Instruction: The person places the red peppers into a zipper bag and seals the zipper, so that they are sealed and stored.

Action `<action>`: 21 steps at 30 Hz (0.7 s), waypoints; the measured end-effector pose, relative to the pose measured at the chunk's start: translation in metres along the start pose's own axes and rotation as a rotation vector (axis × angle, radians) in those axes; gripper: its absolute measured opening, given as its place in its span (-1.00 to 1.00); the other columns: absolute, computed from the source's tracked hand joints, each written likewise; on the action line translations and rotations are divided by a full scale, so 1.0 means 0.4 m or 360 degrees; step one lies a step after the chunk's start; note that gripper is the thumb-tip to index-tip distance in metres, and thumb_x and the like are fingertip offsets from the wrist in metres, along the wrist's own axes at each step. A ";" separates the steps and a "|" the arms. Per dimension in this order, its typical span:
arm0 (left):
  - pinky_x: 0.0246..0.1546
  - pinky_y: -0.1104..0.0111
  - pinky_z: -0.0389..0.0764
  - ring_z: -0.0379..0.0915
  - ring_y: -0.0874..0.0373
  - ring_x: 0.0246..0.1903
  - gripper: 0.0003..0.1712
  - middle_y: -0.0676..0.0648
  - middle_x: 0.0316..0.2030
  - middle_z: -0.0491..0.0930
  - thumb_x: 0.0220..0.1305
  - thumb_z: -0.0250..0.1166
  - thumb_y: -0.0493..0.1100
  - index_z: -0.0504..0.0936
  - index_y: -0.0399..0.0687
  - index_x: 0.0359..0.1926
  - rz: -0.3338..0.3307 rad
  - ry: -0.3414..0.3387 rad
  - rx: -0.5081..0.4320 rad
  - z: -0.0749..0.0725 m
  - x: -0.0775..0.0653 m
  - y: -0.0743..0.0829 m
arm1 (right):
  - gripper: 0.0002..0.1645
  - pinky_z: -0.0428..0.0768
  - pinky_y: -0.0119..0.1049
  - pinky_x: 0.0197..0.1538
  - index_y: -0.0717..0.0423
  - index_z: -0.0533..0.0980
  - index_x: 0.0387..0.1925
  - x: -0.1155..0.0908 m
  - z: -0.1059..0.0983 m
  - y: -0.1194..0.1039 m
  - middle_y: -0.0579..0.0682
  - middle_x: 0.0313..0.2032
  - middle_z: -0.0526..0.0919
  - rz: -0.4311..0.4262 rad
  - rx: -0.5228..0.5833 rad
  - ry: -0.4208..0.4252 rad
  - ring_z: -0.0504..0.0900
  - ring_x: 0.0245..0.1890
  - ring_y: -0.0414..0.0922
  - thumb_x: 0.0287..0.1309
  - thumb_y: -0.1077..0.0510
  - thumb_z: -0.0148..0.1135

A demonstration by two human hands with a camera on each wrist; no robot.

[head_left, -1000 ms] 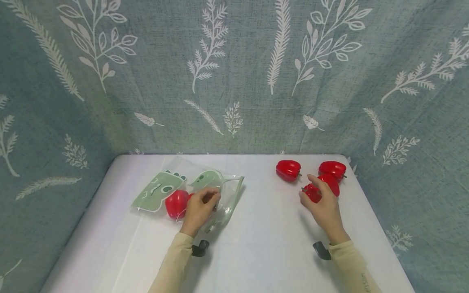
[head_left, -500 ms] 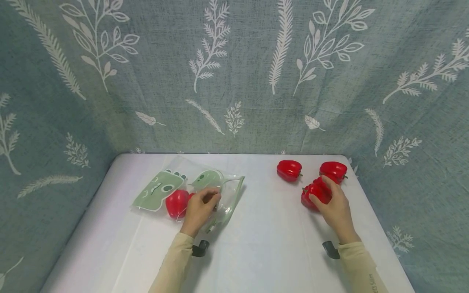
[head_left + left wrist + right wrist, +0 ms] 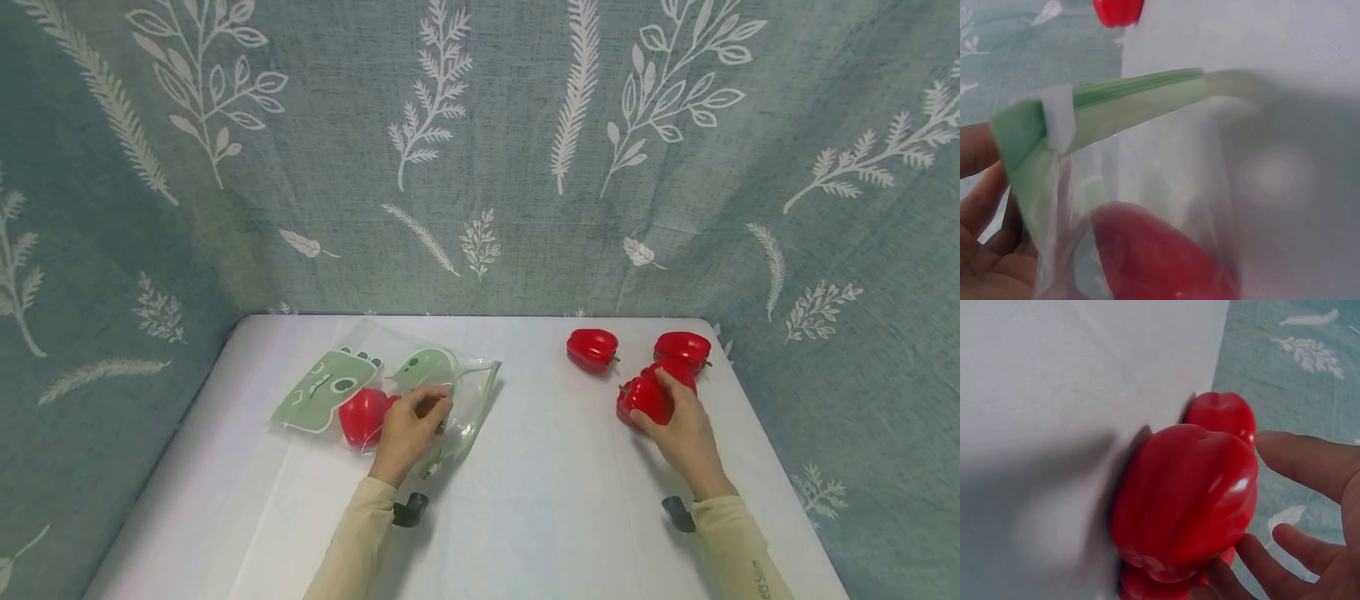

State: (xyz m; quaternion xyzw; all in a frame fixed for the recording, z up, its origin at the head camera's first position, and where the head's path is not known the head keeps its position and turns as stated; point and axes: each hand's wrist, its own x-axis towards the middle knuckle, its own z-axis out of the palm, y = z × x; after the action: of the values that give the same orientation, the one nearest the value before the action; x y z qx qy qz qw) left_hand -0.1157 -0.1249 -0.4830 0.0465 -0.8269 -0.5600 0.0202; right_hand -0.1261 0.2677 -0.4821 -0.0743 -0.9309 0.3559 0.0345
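Observation:
On the left of the white table in the head view lies a clear zip bag [image 3: 472, 417] with green cartoon prints. A red bell pepper [image 3: 362, 418] shows inside it, with a bit more red beside it. My left hand [image 3: 408, 429] pinches the bag near its mouth; in the left wrist view the green zip edge [image 3: 1141, 94] stands partly raised. On the right, my right hand [image 3: 684, 433] grips the front red bell pepper [image 3: 645, 402] in a cluster. In the right wrist view, thumb and fingers touch that glossy pepper's [image 3: 1185, 500] side; the fingertips are partly hidden.
Behind the gripped pepper, other red bell peppers lie close together, one at the back right [image 3: 681, 346]. A separate bell pepper [image 3: 592, 350] rests to the left of the cluster. A leaf-patterned green curtain [image 3: 480, 167] borders the table at the back and sides.
My right hand has moved slightly right, and its thumb and fingers have closed onto the front bell pepper. The left hand and bag stay where they were.

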 end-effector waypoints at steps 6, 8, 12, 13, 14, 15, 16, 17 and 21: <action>-0.19 0.30 0.71 0.62 0.07 -0.21 -0.72 0.00 -0.13 0.70 0.34 0.39 -0.10 0.71 0.02 0.05 -0.0026 -0.0006 0.0011 0.001 -0.002 0.001 | 0.19 0.45 0.34 0.19 0.14 0.09 0.54 0.001 0.012 0.016 0.32 0.41 0.22 0.0006 -0.0069 -0.0012 0.21 0.36 0.39 -0.03 0.19 0.58; -0.18 0.30 0.71 0.63 0.07 -0.20 -0.72 0.01 -0.13 0.71 0.34 0.39 -0.10 0.71 0.02 0.05 -0.0034 0.0000 0.0013 0.002 -0.003 0.001 | 0.19 0.43 0.35 0.19 0.14 0.09 0.54 0.001 0.014 0.018 0.33 0.41 0.21 0.0011 -0.0094 -0.0018 0.20 0.36 0.40 -0.04 0.19 0.58; -0.19 0.29 0.72 0.62 0.06 -0.21 -0.73 0.00 -0.14 0.71 0.34 0.39 -0.12 0.72 0.01 0.04 -0.0038 -0.0002 0.0015 0.003 -0.002 0.003 | 0.13 0.39 0.36 0.22 0.16 0.13 0.52 0.004 0.015 0.020 0.34 0.39 0.21 -0.0006 -0.0147 -0.0032 0.18 0.37 0.40 0.00 0.20 0.56; -0.20 0.29 0.72 0.62 0.07 -0.22 -0.73 0.00 -0.14 0.71 0.34 0.39 -0.12 0.72 0.01 0.04 -0.0039 -0.0003 0.0015 0.002 -0.002 0.003 | 0.11 0.39 0.37 0.21 0.16 0.15 0.51 0.004 0.015 0.019 0.34 0.39 0.20 -0.0014 -0.0156 -0.0036 0.18 0.36 0.39 0.01 0.20 0.55; -0.20 0.29 0.72 0.63 0.07 -0.22 -0.73 0.00 -0.14 0.71 0.34 0.39 -0.12 0.72 0.02 0.04 -0.0038 -0.0003 0.0019 0.002 -0.002 0.004 | 0.09 0.40 0.37 0.21 0.17 0.16 0.51 0.004 0.015 0.019 0.34 0.38 0.21 -0.0025 -0.0164 -0.0037 0.18 0.36 0.39 0.02 0.19 0.55; -0.20 0.29 0.71 0.62 0.07 -0.23 -0.73 0.00 -0.14 0.71 0.34 0.39 -0.13 0.72 0.02 0.04 -0.0038 -0.0004 0.0021 0.002 -0.002 0.004 | 0.07 0.40 0.37 0.20 0.17 0.18 0.50 0.004 0.015 0.020 0.34 0.37 0.21 -0.0033 -0.0170 -0.0038 0.19 0.36 0.39 0.03 0.19 0.55; -0.20 0.30 0.71 0.62 0.07 -0.23 -0.73 0.00 -0.14 0.71 0.34 0.39 -0.13 0.72 0.02 0.04 -0.0039 -0.0003 0.0022 0.001 -0.001 0.004 | 0.05 0.41 0.38 0.19 0.18 0.19 0.49 0.004 0.016 0.021 0.34 0.37 0.21 -0.0041 -0.0175 -0.0040 0.19 0.36 0.39 0.03 0.19 0.54; -0.19 0.30 0.71 0.62 0.07 -0.23 -0.73 0.01 -0.14 0.71 0.34 0.39 -0.12 0.72 0.03 0.04 -0.0042 -0.0001 0.0022 0.001 -0.002 0.005 | 0.04 0.42 0.37 0.18 0.18 0.20 0.48 0.004 0.016 0.021 0.34 0.37 0.21 -0.0046 -0.0180 -0.0036 0.20 0.35 0.39 0.03 0.18 0.55; -0.19 0.30 0.71 0.62 0.07 -0.24 -0.73 0.01 -0.15 0.70 0.34 0.39 -0.10 0.73 0.04 0.04 -0.0048 0.0000 0.0015 0.001 -0.002 0.004 | 0.04 0.43 0.36 0.18 0.18 0.21 0.48 0.000 0.018 0.019 0.34 0.37 0.22 -0.0052 -0.0192 -0.0028 0.21 0.35 0.38 0.02 0.17 0.56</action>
State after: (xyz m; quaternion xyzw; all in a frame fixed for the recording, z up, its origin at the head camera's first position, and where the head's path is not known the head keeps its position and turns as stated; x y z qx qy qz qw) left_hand -0.1148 -0.1240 -0.4816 0.0592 -0.8287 -0.5564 0.0114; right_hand -0.1262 0.2685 -0.4926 -0.0580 -0.9521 0.2991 0.0277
